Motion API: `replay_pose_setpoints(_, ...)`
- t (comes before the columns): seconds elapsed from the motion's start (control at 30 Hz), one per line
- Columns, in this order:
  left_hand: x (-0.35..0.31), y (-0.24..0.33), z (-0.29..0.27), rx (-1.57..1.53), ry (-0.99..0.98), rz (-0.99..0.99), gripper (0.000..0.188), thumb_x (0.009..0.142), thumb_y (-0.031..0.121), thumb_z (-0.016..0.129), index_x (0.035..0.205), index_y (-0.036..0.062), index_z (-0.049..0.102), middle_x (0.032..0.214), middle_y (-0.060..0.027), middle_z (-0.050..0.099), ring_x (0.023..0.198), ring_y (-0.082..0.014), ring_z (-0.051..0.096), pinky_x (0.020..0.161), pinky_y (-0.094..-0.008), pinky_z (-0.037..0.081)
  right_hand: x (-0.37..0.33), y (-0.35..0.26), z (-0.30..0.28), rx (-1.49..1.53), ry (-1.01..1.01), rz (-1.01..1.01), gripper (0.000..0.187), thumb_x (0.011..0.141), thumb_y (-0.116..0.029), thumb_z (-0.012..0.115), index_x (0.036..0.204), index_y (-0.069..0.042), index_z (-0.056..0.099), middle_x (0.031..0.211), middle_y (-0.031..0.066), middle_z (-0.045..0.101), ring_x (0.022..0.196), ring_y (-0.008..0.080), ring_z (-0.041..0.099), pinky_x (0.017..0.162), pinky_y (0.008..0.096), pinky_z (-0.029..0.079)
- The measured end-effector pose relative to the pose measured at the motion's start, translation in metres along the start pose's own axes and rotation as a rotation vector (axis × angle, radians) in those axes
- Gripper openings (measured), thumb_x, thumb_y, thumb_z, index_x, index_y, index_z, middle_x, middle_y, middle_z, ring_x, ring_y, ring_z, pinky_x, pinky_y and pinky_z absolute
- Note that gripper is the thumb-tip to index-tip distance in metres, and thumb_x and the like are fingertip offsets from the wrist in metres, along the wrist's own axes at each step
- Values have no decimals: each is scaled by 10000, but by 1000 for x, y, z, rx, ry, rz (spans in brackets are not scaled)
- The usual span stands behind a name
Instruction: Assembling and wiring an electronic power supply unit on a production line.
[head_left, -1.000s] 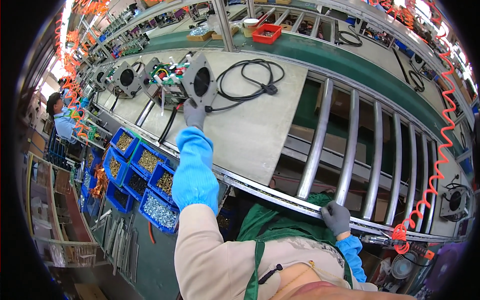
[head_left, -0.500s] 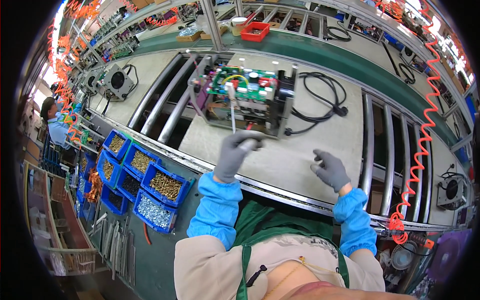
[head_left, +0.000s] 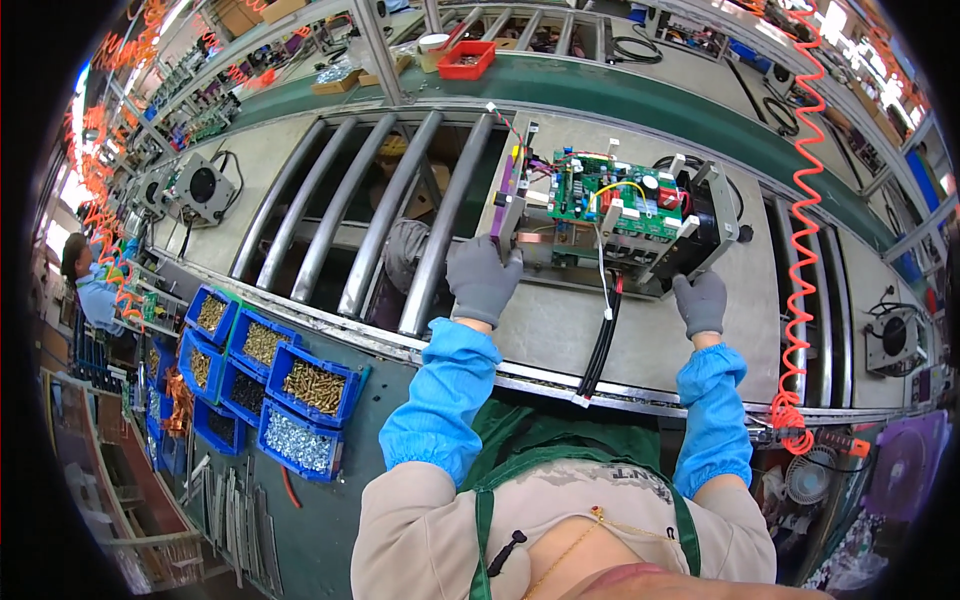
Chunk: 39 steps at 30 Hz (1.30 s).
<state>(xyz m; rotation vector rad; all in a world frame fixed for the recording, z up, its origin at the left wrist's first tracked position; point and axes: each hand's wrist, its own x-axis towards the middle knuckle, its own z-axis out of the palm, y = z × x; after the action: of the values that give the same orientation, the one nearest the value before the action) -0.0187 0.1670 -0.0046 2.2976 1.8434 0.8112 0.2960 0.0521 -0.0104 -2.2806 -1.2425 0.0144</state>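
An open metal chassis [head_left: 650, 272] with a green circuit board [head_left: 600, 208] on top sits on a pale board [head_left: 545, 345] in front of me. My left hand [head_left: 483, 275], in a grey glove, is closed on the front of its left end plate. At the lower front right corner, beside the black fan end [head_left: 708, 225], my gloved right hand [head_left: 700, 302] grips the chassis; its fingertips are partly hidden. A bundle of black cables [head_left: 599, 350] hangs from the chassis front and reaches the board's near edge. A white wire [head_left: 604, 270] runs down beside it.
Bare metal rollers [head_left: 330, 215] lie left of the board. Blue bins [head_left: 312, 385] of screws and small fasteners stand at the lower left. A red coiled air hose [head_left: 800, 200] hangs at the right. Across the green strip sits a red tray [head_left: 467, 62]. A person [head_left: 90, 280] is far left.
The chassis and the pale board have shifted right, uncovering more rollers on the left. Both hands have come onto the chassis from free air. Black cables now hang at its front.
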Motion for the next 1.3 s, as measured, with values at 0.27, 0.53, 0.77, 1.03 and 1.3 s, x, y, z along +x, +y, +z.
replay_pose_setpoints(0.27,-41,21,-3,-51,9,127,337,718,378,696,831,72,609,754,-87,604,765,-274,597,651,-410,431,-54,32,-41,31,24,82,319,728,-332,644,793,-19,642,712,172,648,701,367,629,628,443,487)
replay_pose_setpoints(0.53,-48,16,-3,-72,0,85,355,738,376,702,871,68,586,793,-87,597,795,-275,590,658,-416,445,-24,-97,-139,23,-260,-750,196,829,-257,583,913,-110,682,732,105,641,690,305,632,623,396,505)
replay_pose_setpoints(0.77,-71,12,-23,-348,-98,-68,345,803,311,674,1007,39,618,845,-94,632,763,-258,631,686,-378,500,84,-164,-91,-385,-286,-721,222,807,-249,583,935,-101,686,898,135,631,819,326,613,723,427,491)
replay_pose_setpoints(1.03,-68,33,-63,-973,-331,-52,262,873,191,611,1066,15,634,761,-44,643,636,-84,561,572,-234,443,47,-207,-99,389,-769,-363,256,849,-253,627,961,-27,667,747,53,631,618,147,602,558,300,481)
replay_pose_setpoints(1.3,-40,81,-35,-1866,-514,-357,252,950,241,536,1026,13,611,834,-2,597,673,-47,493,581,-197,412,33,-206,-83,392,-858,-312,245,817,-207,645,927,10,673,724,66,633,627,125,597,561,278,480)
